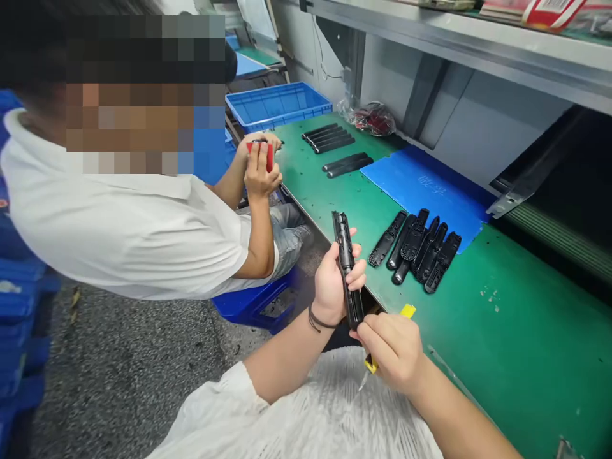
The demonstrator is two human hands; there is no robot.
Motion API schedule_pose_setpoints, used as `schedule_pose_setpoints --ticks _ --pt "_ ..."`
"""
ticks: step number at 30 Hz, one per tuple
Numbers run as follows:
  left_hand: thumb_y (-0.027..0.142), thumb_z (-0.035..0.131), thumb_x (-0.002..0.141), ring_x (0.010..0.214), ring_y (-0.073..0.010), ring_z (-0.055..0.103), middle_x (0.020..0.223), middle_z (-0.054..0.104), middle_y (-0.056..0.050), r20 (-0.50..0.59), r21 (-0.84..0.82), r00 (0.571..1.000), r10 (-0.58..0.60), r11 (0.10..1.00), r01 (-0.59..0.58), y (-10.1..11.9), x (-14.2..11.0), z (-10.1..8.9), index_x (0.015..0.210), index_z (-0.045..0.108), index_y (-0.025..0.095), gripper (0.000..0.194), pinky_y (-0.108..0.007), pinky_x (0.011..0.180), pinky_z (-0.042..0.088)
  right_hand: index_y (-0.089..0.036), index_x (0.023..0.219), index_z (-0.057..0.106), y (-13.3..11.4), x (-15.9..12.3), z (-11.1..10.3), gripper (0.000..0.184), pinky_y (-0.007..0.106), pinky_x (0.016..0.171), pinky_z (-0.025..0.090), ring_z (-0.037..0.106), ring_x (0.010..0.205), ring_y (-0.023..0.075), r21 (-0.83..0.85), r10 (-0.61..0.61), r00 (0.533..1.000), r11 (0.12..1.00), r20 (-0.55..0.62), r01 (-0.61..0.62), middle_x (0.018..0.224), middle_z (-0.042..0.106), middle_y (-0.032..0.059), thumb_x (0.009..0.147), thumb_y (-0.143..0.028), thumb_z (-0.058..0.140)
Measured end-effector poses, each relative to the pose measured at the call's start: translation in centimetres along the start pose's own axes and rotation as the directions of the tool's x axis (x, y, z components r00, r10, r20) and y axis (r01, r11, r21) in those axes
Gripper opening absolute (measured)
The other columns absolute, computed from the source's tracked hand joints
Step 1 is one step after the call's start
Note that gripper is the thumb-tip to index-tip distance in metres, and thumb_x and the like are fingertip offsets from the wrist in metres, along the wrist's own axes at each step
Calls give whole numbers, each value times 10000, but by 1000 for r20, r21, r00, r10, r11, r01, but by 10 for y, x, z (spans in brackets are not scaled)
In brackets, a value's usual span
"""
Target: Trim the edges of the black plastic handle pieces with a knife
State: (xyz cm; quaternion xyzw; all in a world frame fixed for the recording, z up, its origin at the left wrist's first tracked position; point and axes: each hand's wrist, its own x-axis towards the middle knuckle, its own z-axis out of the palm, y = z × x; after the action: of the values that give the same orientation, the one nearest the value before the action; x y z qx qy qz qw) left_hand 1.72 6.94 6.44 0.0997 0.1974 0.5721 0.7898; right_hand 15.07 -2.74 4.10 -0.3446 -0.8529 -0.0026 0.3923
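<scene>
My left hand (335,280) is wrapped round a long black plastic casing (348,268), its hollow inner side facing up. The casing is tilted, with its lower end pointing toward me. My right hand (394,347) grips a yellow utility knife (370,363), whose blade sticks out below the fist, pointing down. The thumb and finger of that hand also touch the casing's lower end. Just beyond my hands, several black casing pieces (421,245) lie in a loose group, partly on a blue sheet (423,182).
A green-topped table (526,331) runs along my right side. Several black casings (329,137) lie in rows farther back, near a clear plastic bag (373,119). At my left sits a co-worker (143,236) holding a red item (268,156). A blue crate (282,105) stands behind. A metal shelf (459,44) overhangs.
</scene>
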Motion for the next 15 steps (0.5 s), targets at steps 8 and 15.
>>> schedule_pose_setpoints --ticks 8,15 --pt "400 498 1032 435 -31 218 784 479 25 163 80 984 -72 995 60 2 -5 -4 1358 621 207 398 -125 342 231 -155 1003 636 -11 4 -13 99 277 601 404 571 674 129 265 115 993 959 -39 -101 825 676 55 962 -67 614" --pt "434 575 981 447 -54 372 763 492 30 190 270 980 65 956 -116 6 -4 -16 1300 629 216 390 -149 349 309 -204 1225 647 20 -3 -24 346 272 612 458 582 631 132 5 423 906 906 2 -423 767 641 -3 928 -340 762"
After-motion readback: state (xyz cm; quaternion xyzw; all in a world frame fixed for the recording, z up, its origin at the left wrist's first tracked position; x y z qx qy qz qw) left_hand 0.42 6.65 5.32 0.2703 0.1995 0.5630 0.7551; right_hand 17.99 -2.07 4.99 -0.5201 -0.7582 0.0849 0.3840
